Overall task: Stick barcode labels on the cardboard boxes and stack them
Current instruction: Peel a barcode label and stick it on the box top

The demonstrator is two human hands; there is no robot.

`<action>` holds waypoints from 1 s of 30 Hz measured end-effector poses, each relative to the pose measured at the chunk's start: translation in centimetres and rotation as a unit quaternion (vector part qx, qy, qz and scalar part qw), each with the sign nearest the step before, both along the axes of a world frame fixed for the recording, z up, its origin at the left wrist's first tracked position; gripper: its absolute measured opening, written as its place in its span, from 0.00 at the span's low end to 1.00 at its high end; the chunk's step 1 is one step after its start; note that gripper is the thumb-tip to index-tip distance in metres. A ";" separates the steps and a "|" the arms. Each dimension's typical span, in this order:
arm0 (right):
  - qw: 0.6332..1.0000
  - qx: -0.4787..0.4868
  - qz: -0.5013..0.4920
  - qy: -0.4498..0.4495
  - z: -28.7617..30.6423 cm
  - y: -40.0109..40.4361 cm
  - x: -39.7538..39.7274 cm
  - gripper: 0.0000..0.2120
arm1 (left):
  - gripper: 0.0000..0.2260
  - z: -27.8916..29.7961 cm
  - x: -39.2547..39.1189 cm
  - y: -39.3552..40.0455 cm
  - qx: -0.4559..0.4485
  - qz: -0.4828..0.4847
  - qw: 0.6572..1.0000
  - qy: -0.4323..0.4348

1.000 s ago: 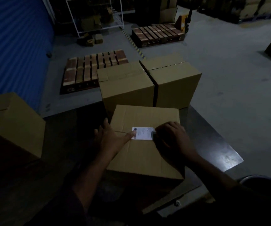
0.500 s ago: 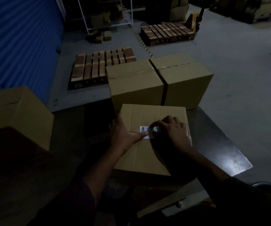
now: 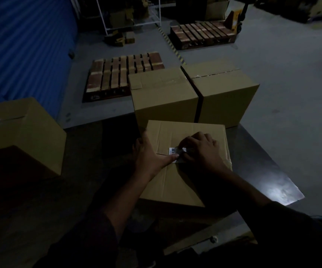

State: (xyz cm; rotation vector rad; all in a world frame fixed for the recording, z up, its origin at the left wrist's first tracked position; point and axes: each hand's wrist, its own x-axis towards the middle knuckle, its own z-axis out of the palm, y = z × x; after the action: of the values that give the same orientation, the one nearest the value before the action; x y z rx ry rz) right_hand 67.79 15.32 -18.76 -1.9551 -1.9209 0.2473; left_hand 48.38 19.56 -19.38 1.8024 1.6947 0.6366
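Observation:
A closed cardboard box [image 3: 177, 182] lies on the dark table [image 3: 268, 178] in front of me. A white barcode label [image 3: 173, 151] sits on its top at the flap seam, mostly covered by my fingers. My left hand [image 3: 150, 155] rests flat on the box's left side, thumb pressing the label's left end. My right hand [image 3: 200, 149] lies over the label's right part, fingers pressed down on it. Two taller sealed boxes, the left sealed box [image 3: 164, 95] and the right sealed box [image 3: 222, 91], stand side by side just behind.
Another cardboard box [image 3: 20, 130] with a white label on top stands at the table's left. Beyond the table are two wooden pallets [image 3: 123, 72] on the grey floor, a blue shutter wall [image 3: 20, 45] at left and a white rack at the back.
My right hand has slid left across the label and now covers most of it. My left thumb stays on the label's left end. The view has shifted slightly.

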 end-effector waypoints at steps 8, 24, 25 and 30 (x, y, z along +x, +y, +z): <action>0.999 -0.023 0.013 0.035 0.7 0.8 -0.4 0.13 | 0.63 0.2 -0.1 -0.1 0.000 -0.006 1.000 -0.005; 0.998 -0.044 0.035 0.022 0.7 1.1 -0.3 0.14 | 0.61 -0.1 -0.1 0.1 0.006 -0.013 1.000 0.007; 0.998 -0.046 0.031 0.025 0.7 1.1 -0.2 0.14 | 0.61 -0.2 -0.1 0.1 0.007 -0.012 1.000 0.005; 0.998 -0.037 0.034 0.042 0.8 0.9 -0.1 0.15 | 0.60 -0.1 -0.1 0.1 0.011 -0.004 1.000 0.013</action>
State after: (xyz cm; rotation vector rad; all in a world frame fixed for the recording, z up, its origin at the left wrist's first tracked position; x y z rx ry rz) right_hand 67.71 16.18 -18.01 -1.8959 -1.9527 0.4184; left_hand 48.30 19.68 -19.51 1.8396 1.7038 0.6335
